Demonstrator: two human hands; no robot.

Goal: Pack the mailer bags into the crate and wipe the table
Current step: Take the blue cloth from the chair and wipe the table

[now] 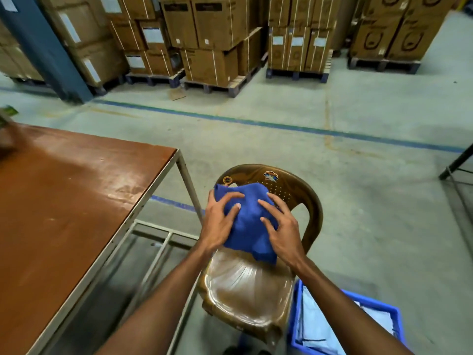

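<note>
Warehouse: grey concrete floor (358,124) with a blue painted line (256,122). Strapped cardboard cartons (217,24) stacked on pallets (212,85) along the far side. Blue steel column (43,47) at left. Brown plastic chair (256,285) in foreground.

- Hands: 2, left hand (217,221) and right hand (284,231), both gripping the same cloth.
- Blue cloth (247,221): 1, bunched, held over the chair seat.
- Brown plastic chair (245,298): 1, w/ 2 stickers on the backrest top.
- Table (64,201): 1, brown top on a pale metal frame; chair sits just off its right edge.
- Blue crate (394,319): 1, on the floor at the chair's right side.
- Pale mailer bags (320,326) in crate: several, stacked flat; exact no. can't tell.
- Cardboard boxes (217,24): many, stacked on pallets at the back; approx 4 pallet groups, count unclear.
- Blue floor lines (256,123): 2 seen.
</note>
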